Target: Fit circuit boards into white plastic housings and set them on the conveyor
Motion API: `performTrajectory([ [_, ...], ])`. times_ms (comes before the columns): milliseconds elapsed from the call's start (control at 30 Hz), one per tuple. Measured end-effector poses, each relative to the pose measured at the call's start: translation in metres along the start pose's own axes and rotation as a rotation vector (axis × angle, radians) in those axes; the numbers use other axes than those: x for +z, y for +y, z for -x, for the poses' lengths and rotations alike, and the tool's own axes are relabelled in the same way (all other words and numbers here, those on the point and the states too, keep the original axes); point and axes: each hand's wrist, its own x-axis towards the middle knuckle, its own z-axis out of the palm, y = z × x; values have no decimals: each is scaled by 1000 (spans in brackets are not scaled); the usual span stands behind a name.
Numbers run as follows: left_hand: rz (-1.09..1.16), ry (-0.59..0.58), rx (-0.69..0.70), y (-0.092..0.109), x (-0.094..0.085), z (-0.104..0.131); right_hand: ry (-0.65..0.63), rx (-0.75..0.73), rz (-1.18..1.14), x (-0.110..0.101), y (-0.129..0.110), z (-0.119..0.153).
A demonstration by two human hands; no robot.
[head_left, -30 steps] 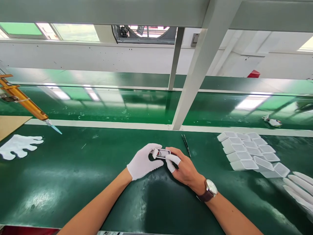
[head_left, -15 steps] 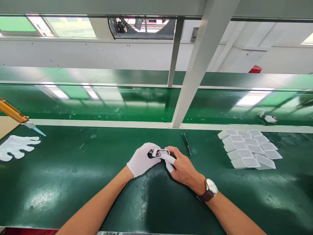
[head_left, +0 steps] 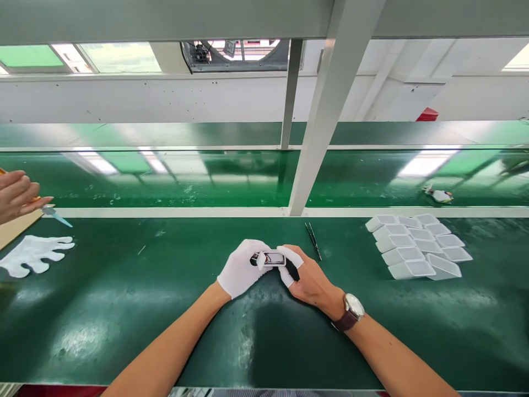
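Note:
A small white rectangular housing point(head_left: 274, 258) is held above the green bench, its open side facing up. Thin wires, dark and reddish, show inside, and a little white block point(head_left: 261, 259) sticks up at its left end; what exactly it is I cannot make out. Closed around that left end is my left hand point(head_left: 241, 270), in a white glove. My right hand point(head_left: 312, 278) pinches the right end between thumb and finger, both in white fingertip covers. A watch point(head_left: 351, 312) is on the right wrist. Beyond the right hand lie black tweezers point(head_left: 313, 241).
Several translucent white boxy covers point(head_left: 413, 248) stand in rows at right. A white glove point(head_left: 37, 253) lies at left. Near it, another person's hand point(head_left: 19, 194) is at an orange dispenser with a blue tip point(head_left: 61, 219). A slanting post point(head_left: 318, 127) rises behind the bench.
My right finger and thumb have shifted from over the housing's opening to its right end, exposing more of the inside. Another person's hand has come in at left onto the orange dispenser.

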Motion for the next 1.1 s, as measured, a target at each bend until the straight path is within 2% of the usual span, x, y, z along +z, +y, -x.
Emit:
performTrajectory([
  [200, -21, 60, 77, 6, 0, 2, 28, -23, 25, -1, -3, 1],
  [367, -39, 104, 146, 3, 2, 1, 32, -41, 17, -1, -3, 0],
  [533, -11, 78, 157, 0, 4, 2, 22, -35, 0, 0, -2, 2],
  [600, -8, 67, 95, 1, 2, 1, 27, -20, -2, 0, -2, 2],
  [700, -23, 109, -79, 2, -9, -5, 27, 3, 18, 1, -2, 2],
  [900, -162, 329, -436, -7, -46, -24, -54, -96, 41, 8, -3, 5],
  [1000, -211, 396, -492, -14, -47, -35, -116, -147, 38, 13, -6, 7],
  [1100, -206, 362, -490, -20, -37, -58, -169, -173, 61, 16, -7, 9],
])
